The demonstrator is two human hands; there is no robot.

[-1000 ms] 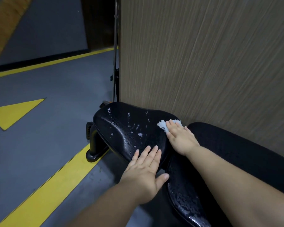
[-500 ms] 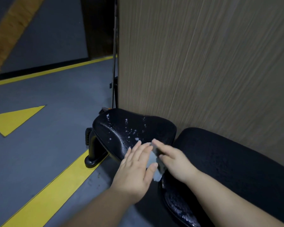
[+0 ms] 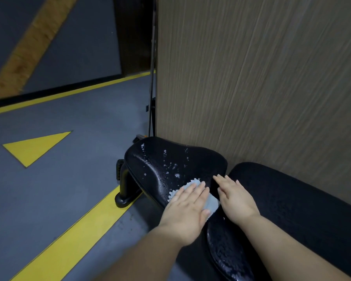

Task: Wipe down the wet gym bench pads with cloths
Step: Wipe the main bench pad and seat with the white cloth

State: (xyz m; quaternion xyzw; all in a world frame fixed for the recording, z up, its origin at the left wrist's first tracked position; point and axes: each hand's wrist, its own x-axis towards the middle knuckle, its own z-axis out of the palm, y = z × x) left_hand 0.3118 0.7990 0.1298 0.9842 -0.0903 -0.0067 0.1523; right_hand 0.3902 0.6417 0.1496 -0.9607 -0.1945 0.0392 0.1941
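Note:
A black seat pad [image 3: 162, 161] with water droplets stands against a wood-grain panel. A light blue cloth [image 3: 212, 204] lies on the pad's near right edge. My left hand [image 3: 185, 209] presses flat on top of the cloth, fingers together and pointing away from me. My right hand [image 3: 236, 198] rests flat just right of the cloth, at the gap between the seat pad and a large black back pad [image 3: 296, 201]. A narrower wet pad [image 3: 225, 248] sits below my wrists, beaded with water.
The wood-grain panel [image 3: 251, 88] rises directly behind the pads. The bench's black leg [image 3: 125, 191] stands on a grey floor with yellow stripes [image 3: 75, 234] and a yellow triangle [image 3: 34, 147]. A thin black pole [image 3: 151, 98] stands at the panel's left edge.
The cloth was under my right hand at the pad's far right side. It came toward the near edge and is now under my left hand; my right hand lies beside it.

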